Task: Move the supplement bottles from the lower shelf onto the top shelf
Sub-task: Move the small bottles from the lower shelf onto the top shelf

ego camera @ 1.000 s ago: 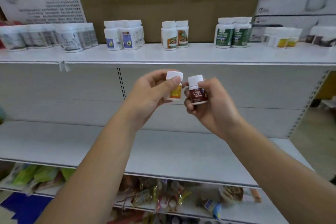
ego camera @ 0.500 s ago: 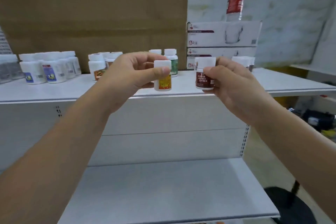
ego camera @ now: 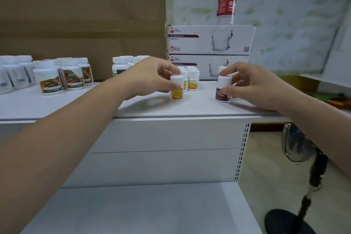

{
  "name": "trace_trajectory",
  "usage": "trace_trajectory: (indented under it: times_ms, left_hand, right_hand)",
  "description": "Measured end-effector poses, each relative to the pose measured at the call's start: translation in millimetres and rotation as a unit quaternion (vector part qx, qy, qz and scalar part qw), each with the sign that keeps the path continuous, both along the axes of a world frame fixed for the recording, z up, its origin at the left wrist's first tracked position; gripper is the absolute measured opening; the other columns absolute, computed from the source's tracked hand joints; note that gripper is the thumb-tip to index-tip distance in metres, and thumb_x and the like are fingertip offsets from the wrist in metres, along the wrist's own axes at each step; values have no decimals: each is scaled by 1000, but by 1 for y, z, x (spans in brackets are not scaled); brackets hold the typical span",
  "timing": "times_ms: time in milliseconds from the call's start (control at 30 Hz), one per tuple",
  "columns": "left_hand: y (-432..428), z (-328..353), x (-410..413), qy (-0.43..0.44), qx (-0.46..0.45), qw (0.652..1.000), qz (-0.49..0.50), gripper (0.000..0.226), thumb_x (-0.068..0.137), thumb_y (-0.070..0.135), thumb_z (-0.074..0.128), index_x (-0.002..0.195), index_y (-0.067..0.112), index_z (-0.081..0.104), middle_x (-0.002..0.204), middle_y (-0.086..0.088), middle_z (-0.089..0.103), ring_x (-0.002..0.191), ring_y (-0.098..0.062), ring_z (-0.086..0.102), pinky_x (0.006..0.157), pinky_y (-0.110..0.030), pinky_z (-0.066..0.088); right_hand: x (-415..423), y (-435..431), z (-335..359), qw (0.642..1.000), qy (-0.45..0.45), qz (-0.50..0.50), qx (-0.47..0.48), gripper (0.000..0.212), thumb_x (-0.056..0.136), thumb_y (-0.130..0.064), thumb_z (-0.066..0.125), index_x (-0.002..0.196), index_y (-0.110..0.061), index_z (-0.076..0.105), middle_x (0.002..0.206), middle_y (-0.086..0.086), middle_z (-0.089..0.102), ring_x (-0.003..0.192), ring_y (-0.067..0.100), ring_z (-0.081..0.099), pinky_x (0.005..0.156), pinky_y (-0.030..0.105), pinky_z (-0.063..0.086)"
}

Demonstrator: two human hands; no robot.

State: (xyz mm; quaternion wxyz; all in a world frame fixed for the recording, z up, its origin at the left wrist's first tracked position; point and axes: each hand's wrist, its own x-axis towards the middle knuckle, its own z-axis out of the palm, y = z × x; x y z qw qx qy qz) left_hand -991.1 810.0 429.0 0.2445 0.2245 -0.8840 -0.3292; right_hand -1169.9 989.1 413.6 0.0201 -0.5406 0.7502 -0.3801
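On the top shelf (ego camera: 199, 109), supplement bottles (ego camera: 50, 79).

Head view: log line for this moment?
left hand grips yellow-label bottle | right hand grips maroon-label bottle | both bottles upright on top shelf | not yet released

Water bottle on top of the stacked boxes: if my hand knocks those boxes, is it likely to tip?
Probably yes: the water bottle is tall and narrow, standing upright on the upper glass-mug box. It looks like clear plastic, so it is likely light and unlikely to break; how full it is I cannot tell. The right hand works just in front of that stack.
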Motion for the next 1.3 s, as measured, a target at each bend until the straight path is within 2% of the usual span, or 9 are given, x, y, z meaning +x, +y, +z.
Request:
trace_trajectory:
  times_ms: [167,333,433,533,733,867,967,1100,1300]
  left_hand:
    - [-8,-1,-20,4,-50,998,43,36,74,21,84,104,15,64,93,-4,71,79,-20,70,77,-32,61]
    - [-13,-8,-29,15,-107,992,64,36,72,27,85,101,21,65,90,-1,72,84,-22,69,83,-42,58]
    - [-17,-12,-33,20,-119,990,80,40,68,31,87,98,24,61,92,3,70,87,-16,67,84,-39,56]
    - [-19,-12,-34,18,-128,987,90,44,67,34,87,99,24,57,95,4,67,87,-12,64,82,-34,55]
    - [-19,-10,-29,-19,-116,988,98,50,71,50,79,105,26,52,91,9,65,81,-7,60,60,-22,43]
    - [-22,-12,-20,-102,-157,978,97,45,75,56,72,107,28,57,95,13,63,87,-6,59,72,-25,47]
    - [-20,-14,-16,-150,-181,968,84,40,81,57,64,110,30,57,101,15,61,90,-3,58,80,-26,46]
    - [-16,-18,-13,-196,-203,956,83,46,87,60,54,120,28,56,110,11,57,105,-12,55,91,-30,43]
    - [-12,-20,-11,-214,-208,951,76,43,91,58,47,118,26,59,109,8,55,102,-15,52,85,-30,40]
  right_hand:
    - [-23,-2,0,1000,21,-4,9,37,79,-27,74,110,-36,57,98,-11,65,85,5,69,87,30,52]
    - [-45,2,5,999,19,-35,10,38,77,-19,77,108,-30,60,94,-10,63,80,11,66,75,26,47]
    - [-56,2,6,998,20,-50,15,38,78,-18,77,110,-28,59,93,-9,62,77,11,63,65,23,43]
    - [-63,-2,7,997,31,-69,19,41,78,-18,77,113,-25,58,96,-7,61,79,14,62,64,23,43]
    - [-73,-5,10,992,47,-112,32,40,79,-20,75,113,-23,54,91,-12,58,80,12,56,62,23,40]
    - [-81,-11,17,984,72,-144,75,41,80,-20,73,115,-22,52,89,-10,58,82,18,57,60,23,40]
    - [-85,-18,19,983,66,-152,83,41,80,-18,73,115,-21,53,97,-1,64,78,19,61,57,25,42]
    - [-90,-28,12,983,56,-166,49,42,78,-16,73,114,-20,52,103,1,64,94,24,57,73,29,42]
    - [-85,-30,5,984,47,-173,14,51,78,-15,73,122,-14,47,79,-11,56,94,22,54,85,35,44]
